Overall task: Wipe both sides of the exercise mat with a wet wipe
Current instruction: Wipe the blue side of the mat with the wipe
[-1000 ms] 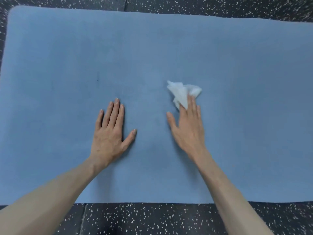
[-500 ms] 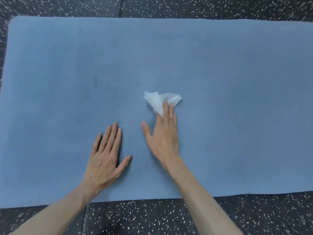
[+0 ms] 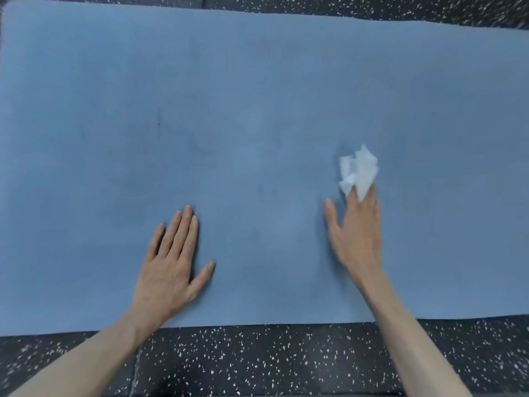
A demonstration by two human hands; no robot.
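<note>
A blue exercise mat (image 3: 257, 96) lies flat on the floor and fills most of the view. My left hand (image 3: 174, 265) rests palm down on the mat near its front edge, fingers straight. My right hand (image 3: 356, 233) lies flat to the right of it, its straight fingertips pressing a crumpled white wet wipe (image 3: 359, 171) onto the mat. Most of the wipe sticks out beyond the fingertips.
Black rubber flooring with white speckles (image 3: 257, 362) surrounds the mat along the front and back edges. The mat's left end shows at the left border of the view; its right end runs out of view.
My right hand has slid the wipe to the right across the mat, after sweeping left half a second ago. My left hand stays planted on the mat.
</note>
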